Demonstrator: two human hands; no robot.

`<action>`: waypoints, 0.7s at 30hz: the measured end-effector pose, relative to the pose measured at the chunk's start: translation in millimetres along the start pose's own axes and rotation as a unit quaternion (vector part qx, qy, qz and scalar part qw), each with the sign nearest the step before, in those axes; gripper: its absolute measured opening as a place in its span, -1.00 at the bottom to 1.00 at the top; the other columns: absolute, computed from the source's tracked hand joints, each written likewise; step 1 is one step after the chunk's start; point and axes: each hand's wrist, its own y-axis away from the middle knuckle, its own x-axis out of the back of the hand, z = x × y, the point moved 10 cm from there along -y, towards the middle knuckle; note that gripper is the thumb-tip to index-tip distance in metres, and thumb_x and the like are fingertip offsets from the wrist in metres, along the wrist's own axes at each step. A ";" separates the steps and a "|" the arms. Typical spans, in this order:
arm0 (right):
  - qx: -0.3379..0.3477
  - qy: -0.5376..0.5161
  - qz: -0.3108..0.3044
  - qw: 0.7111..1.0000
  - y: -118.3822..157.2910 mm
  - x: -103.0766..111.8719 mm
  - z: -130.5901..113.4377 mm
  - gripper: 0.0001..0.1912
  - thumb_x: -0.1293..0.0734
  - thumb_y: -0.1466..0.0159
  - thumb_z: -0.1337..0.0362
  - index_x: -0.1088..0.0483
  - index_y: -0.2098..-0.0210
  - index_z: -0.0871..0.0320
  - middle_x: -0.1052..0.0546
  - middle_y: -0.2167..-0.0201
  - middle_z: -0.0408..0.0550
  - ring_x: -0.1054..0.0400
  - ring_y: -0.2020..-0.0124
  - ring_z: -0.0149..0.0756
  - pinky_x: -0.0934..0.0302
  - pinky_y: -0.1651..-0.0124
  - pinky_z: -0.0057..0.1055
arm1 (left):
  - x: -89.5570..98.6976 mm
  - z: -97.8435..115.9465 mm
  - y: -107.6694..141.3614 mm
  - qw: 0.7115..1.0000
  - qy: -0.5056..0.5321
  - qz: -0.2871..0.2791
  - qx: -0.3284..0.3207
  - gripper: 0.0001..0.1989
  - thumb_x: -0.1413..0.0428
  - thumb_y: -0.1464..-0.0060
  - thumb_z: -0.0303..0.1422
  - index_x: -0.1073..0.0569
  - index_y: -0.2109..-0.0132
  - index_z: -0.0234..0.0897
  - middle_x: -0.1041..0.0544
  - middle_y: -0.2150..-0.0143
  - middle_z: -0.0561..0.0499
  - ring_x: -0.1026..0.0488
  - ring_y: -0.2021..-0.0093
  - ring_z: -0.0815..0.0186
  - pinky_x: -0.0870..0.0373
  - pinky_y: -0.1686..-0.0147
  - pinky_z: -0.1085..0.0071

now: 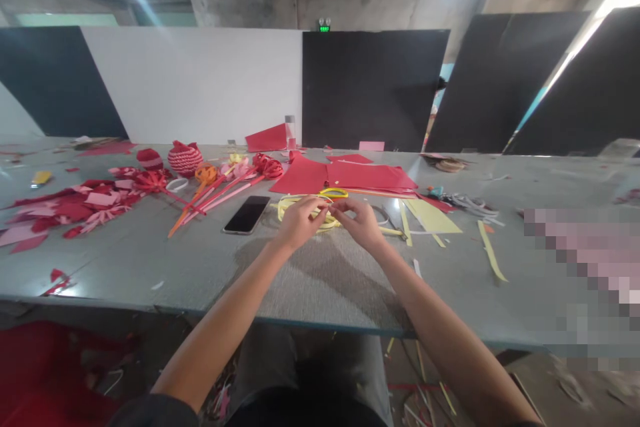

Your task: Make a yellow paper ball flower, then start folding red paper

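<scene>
My left hand (303, 220) and my right hand (361, 221) meet above the table, thumbs and forefingers pinched almost tip to tip. Whatever sits between the fingertips is too small to make out. Behind and under them lies a loose coil of pale yellow strip (285, 209), partly covered by my left hand. Yellow-handled scissors (333, 193) rest just beyond the fingertips. A dark-screened phone (247, 215) lies left of my left hand. To the right of my right hand are a piece of yellow paper (434, 216) and cut yellow strips (405, 223).
Red paper sheets (370, 175) lie behind the hands. On the left are paper flowers on stems (220, 190), a red woven basket-like ball (185, 159) and a heap of red and pink scraps (85, 207). A clear bottle (291, 133) stands at the back. Grey cords (470, 203) lie right.
</scene>
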 end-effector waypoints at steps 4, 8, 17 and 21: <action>0.010 -0.003 -0.009 1.000 0.4 -1.2 -2.6 -0.82 -0.27 -0.16 0.17 -0.41 0.44 0.14 -0.52 0.48 -0.10 -0.39 0.40 -0.32 -0.23 0.30 -0.40 | 2.9 2.5 1.0 0.999 -0.024 0.015 -0.018 -0.88 -0.01 -0.12 -0.40 -0.44 0.25 -0.28 -0.53 0.27 -0.05 -0.46 0.27 0.33 -0.41 0.38 0.47; 0.025 0.005 -0.016 1.000 1.0 -1.8 -4.6 -0.85 -0.26 -0.16 0.21 -0.42 0.45 0.13 -0.51 0.50 -0.12 -0.39 0.40 -0.32 -0.22 0.28 -0.40 | 4.8 9.1 0.6 0.998 -0.046 0.015 -0.039 -0.87 -0.01 -0.12 -0.43 -0.45 0.25 -0.29 -0.54 0.27 -0.06 -0.47 0.23 0.30 -0.42 0.27 0.39; 0.056 0.054 -0.017 0.997 1.6 -2.1 -4.1 -0.85 -0.26 -0.18 0.25 -0.47 0.40 0.12 -0.55 0.45 -0.08 -0.42 0.38 -0.28 -0.25 0.29 -0.39 | -1.6 13.9 2.5 0.995 -0.073 -0.026 -0.063 -0.83 0.01 -0.17 -0.41 -0.47 0.20 -0.32 -0.57 0.22 -0.09 -0.50 0.19 0.29 -0.41 0.18 0.35; 0.078 0.092 -0.023 0.992 2.1 -4.5 -3.7 -0.86 -0.26 -0.19 0.29 -0.47 0.39 0.10 -0.56 0.42 -0.07 -0.43 0.36 -0.27 -0.24 0.25 -0.36 | -6.9 10.9 3.8 0.993 -0.091 -0.042 -0.056 -0.82 0.02 -0.17 -0.43 -0.47 0.20 -0.30 -0.57 0.23 -0.07 -0.50 0.19 0.27 -0.41 0.19 0.33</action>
